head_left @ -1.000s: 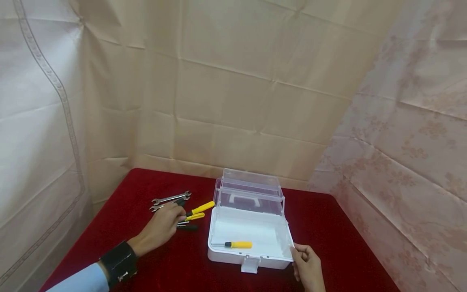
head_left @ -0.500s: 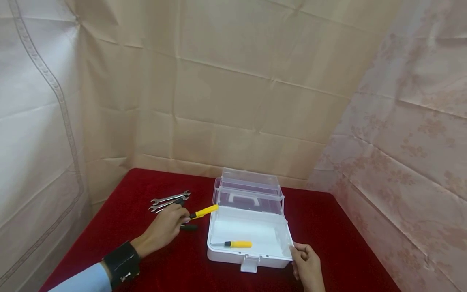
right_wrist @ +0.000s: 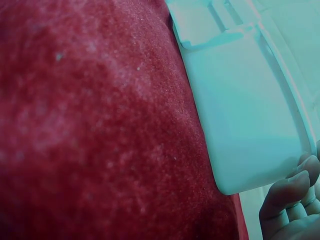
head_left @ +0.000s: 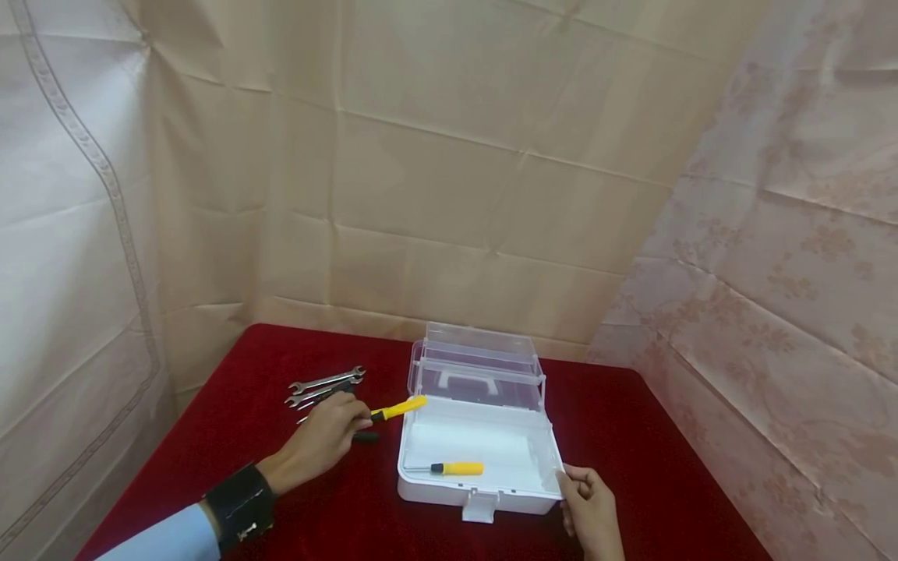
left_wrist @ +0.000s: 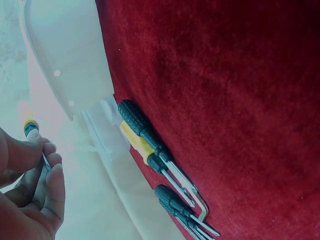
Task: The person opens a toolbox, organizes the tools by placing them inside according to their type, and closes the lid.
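Observation:
My left hand (head_left: pixel 326 432) pinches a screwdriver (head_left: pixel 403 407) near its black collar, its yellow handle pointing right toward the left rim of a white toolbox (head_left: pixel 428 489). In the left wrist view the fingers hide part of its shaft. The toolbox stands with its clear lid (head_left: pixel 484 347) raised at the back. Inside, along the front wall, lies another yellow-handled screwdriver (head_left: pixel 459 468). My right hand (head_left: pixel 592 506) grips the box's near right corner, thumb at the rim. Below the left hand lie a black-handled screwdriver (left_wrist: pixel 135 120) and a yellow-handled one (left_wrist: pixel 137 142).
Two open-ended wrenches (head_left: pixel 326 380) lie behind the left hand on the red tablecloth (head_left: pixel 281 351). More black-handled screwdrivers (left_wrist: pixel 172 200) and a bent metal key (left_wrist: pixel 202 207) show in the left wrist view. A latch (head_left: pixel 479 506) sticks out from the box's front. Fabric curtains surround the table.
The left hand has shifted slightly right with the yellow-handled screwdriver, away from the other tools, bringing the handle's end to the toolbox's left rim. The right hand has stayed at the corner.

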Tool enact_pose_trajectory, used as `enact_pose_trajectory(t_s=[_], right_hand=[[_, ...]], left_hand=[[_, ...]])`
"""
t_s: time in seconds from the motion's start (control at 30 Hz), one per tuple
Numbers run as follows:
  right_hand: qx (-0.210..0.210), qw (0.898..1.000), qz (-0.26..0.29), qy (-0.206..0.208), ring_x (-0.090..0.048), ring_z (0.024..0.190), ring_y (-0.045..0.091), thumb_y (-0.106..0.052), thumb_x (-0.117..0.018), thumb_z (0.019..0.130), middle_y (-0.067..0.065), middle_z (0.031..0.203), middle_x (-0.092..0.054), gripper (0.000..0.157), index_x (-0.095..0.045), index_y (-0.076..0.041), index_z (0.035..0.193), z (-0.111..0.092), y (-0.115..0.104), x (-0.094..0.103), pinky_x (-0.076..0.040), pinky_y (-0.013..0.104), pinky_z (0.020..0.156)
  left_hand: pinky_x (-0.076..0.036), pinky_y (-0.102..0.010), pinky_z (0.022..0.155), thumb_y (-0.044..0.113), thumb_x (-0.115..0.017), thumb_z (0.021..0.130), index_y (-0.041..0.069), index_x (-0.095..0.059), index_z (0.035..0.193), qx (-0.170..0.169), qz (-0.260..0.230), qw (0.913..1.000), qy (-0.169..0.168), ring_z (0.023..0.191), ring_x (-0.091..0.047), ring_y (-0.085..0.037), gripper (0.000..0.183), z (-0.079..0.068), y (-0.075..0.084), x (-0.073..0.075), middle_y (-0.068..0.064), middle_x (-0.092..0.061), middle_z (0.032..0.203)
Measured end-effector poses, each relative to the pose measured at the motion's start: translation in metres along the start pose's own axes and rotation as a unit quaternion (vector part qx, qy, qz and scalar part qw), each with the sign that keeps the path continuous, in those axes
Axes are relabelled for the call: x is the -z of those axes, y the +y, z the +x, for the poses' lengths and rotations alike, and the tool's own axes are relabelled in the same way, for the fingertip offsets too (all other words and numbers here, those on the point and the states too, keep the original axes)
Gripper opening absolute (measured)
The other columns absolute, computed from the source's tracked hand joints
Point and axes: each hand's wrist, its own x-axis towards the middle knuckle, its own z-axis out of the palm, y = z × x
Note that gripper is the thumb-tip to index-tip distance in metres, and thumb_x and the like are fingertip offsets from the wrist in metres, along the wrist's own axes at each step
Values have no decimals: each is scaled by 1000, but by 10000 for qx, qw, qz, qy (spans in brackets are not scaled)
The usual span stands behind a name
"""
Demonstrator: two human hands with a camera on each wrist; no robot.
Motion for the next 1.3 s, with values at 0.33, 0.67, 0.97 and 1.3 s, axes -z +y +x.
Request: enact_pose_trajectory(t_s=[0.33,0.67,0.97,1.3], right_hand=[[-2,10000,13,-18,-40,44,10,-21,-68,91,5,66,-53,42,-55,4,122,0,0,0,-35,25,39],[-47,10000,12,-46,-40,44,10,-22,-68,91,6,67,-53,42,-54,4,122,-1,-2,0,-35,25,40],[21,10000,21,-51,-40,44,10,-21,-68,91,7,67,-53,42,-55,4,121,-1,-2,0,-35,25,39],[5,10000,31,-22,-40,43,10,-22,-69,91,7,67,-53,43,-55,5,121,-1,-2,0,-35,25,39]], left_hand=[[-45,-18,69,11,-75,84,14,-71,95,12,-57,9999,-108,77,-45,-7,12,1,4,-2,9,-55,84],[-45,-18,67,14,-74,85,15,-72,95,-114,-98,9999,-83,76,-45,-7,10,3,6,-3,11,-53,83],[-44,-19,66,15,-73,86,16,-71,92,-439,-71,9990,60,76,-45,-6,6,6,8,-9,13,-52,81],[-46,-18,69,15,-72,87,16,-72,95,-440,-255,9987,-31,78,-47,-6,8,6,11,-15,12,-54,84]])
